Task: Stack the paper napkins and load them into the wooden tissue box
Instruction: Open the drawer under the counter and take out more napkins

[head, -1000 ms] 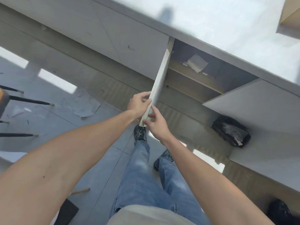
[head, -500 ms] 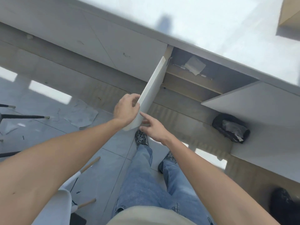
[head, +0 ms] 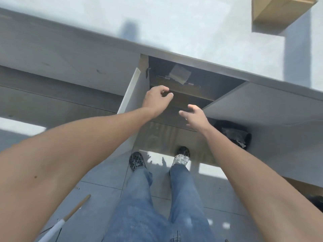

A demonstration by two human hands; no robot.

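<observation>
A pale folded packet, perhaps napkins [head: 180, 74], lies on a shelf inside the open cabinet [head: 192, 84] under the white counter. My left hand [head: 157, 100] hovers in front of the cabinet opening with fingers loosely curled and nothing in it. My right hand [head: 195, 116] is lower and to the right, fingers spread, empty. Both hands are short of the shelf. A wooden box [head: 277, 11] stands on the counter at the top right, partly cut off by the frame.
The left cabinet door [head: 131, 95] stands swung open beside my left arm; the right door [head: 262, 105] is open too. A black bag [head: 232, 133] lies on the floor under it. My feet are on grey tiles. A white chair leg [head: 70, 213] is at lower left.
The left door swung fully open. Both hands let go of its edge and moved up towards the cabinet opening. The view stepped closer to the counter.
</observation>
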